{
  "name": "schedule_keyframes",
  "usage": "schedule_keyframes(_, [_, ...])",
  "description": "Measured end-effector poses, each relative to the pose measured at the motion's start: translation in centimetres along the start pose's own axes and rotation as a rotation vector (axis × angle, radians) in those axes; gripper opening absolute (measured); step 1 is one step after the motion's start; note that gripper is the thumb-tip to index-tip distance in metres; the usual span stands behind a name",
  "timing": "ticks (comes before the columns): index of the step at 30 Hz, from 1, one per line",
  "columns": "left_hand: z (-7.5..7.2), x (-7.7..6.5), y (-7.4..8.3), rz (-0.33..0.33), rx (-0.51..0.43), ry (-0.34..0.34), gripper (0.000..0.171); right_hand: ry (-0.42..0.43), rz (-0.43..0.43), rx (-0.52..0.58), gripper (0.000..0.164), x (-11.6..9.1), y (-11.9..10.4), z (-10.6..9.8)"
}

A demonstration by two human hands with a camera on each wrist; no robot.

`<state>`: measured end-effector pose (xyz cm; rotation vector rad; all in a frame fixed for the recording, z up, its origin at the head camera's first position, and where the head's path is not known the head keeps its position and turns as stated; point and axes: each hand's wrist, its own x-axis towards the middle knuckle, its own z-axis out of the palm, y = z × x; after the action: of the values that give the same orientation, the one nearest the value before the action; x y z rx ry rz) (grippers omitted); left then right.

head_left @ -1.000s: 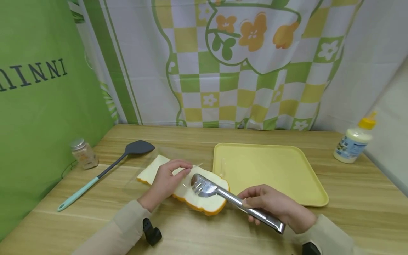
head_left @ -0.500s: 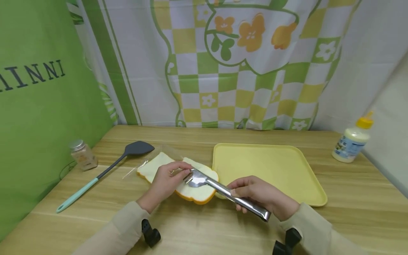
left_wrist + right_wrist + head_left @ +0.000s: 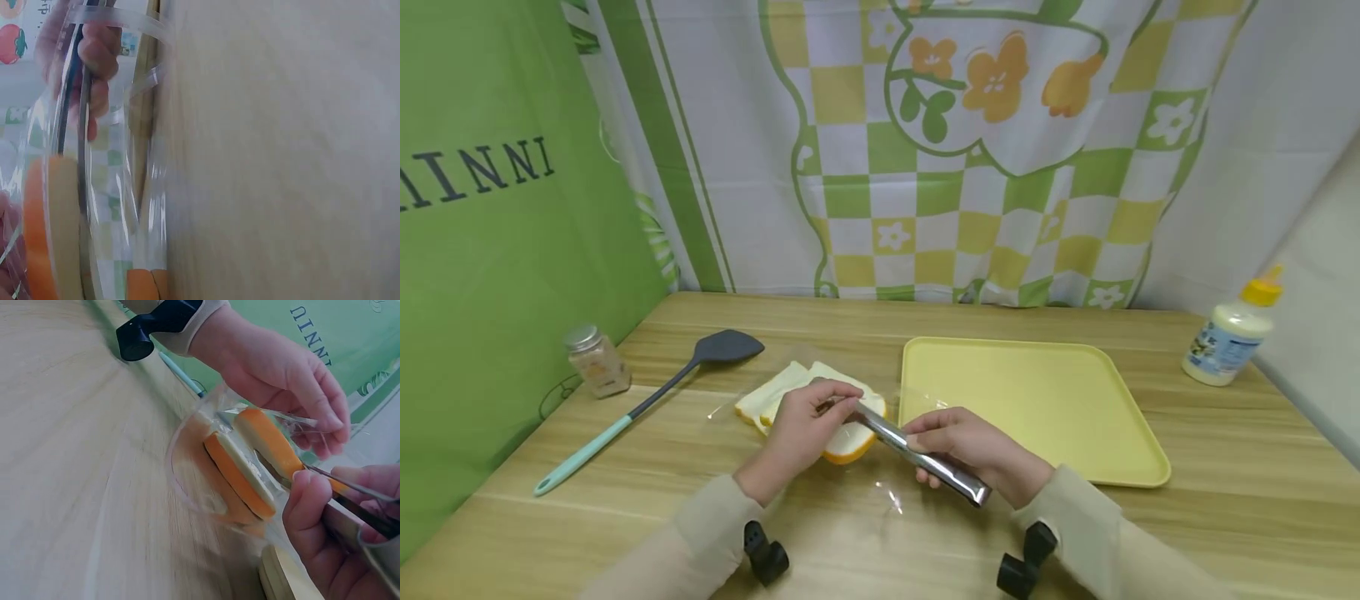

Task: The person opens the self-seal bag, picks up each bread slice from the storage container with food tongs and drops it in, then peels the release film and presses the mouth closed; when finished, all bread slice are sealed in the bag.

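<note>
My left hand pinches the upper edge of a clear plastic bag, holding its mouth apart. My right hand grips metal tongs, which clasp a slice of bread with an orange-brown crust. The slice is at least partly inside the bag, raised above another bread slice that lies in it. From the head view, the held slice overlaps the other one, and my left hand covers the tongs' tips. The tongs also show through the film in the left wrist view, with the held slice below.
A yellow tray lies to the right of the bag. Left of the bread are a turner with a mint handle and a glass jar. A squeeze bottle with a yellow cap stands at the far right.
My right hand has moved left with the tongs and bread slice, which now overlaps the other slice beneath my left hand. The left hand stays near its place, pinching the bag.
</note>
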<state>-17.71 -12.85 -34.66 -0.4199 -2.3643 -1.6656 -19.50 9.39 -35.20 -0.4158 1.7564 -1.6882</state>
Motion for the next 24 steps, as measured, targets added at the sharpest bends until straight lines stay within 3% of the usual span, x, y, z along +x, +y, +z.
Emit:
schedule_keyframes(10, [0.4,-0.2,0.4,0.078,0.073,0.024,0.01,0.045,0.008,-0.006,0.037,2.5,-0.5,2.0])
schedule_keyframes(17, [0.4,-0.2,0.9,0.08,0.131,0.052,0.01,0.069,0.011,0.029,0.041,3.8,-0.2,3.1])
schedule_keyframes(24, [0.0,0.1,0.2,0.098,0.147,0.092,0.007,0.073,-0.005,-0.027,0.041,3.8,-0.3,3.3])
